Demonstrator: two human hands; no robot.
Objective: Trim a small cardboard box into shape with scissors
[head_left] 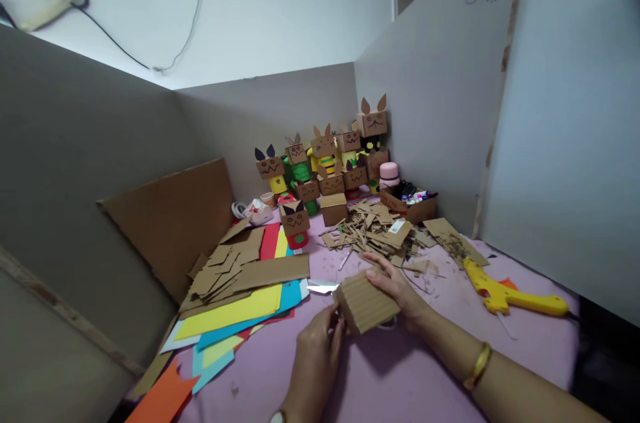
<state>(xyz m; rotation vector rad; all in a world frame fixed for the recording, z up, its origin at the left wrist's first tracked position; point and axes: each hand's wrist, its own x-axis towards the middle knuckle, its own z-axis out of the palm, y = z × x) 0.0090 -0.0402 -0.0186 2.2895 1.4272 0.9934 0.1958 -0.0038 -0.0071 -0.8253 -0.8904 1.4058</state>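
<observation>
Working left to right from my remote view. Flat brown cardboard pieces (225,270) are lying among bright sheets of coloured paper (230,313), well apart from the work.

Left hand (316,350): fingers are bunching narrow, touching the left edge of a small brown corrugated-cardboard box (373,306). Whether they are pinching the wall, I cannot tell. For support, I am favouring a light touch; hard fingertips would likely be denting the ridges.

Silver scissors (323,288) are poking out left of the box, blades bare. I am judging it safest to be turning the box clear of them.

The box is tilting between both hands, seemingly above the purple-covered tabletop (410,376); its underside is hiding from me.

Right hand (400,290): it is holding the box, thumb lying across the top face. This is probably the steadier grip, so I am letting it carry the weight.

Beyond, loose cardboard scraps (373,226) are heaping up; far right, a yellow glue gun (500,294) is lying well clear.
</observation>
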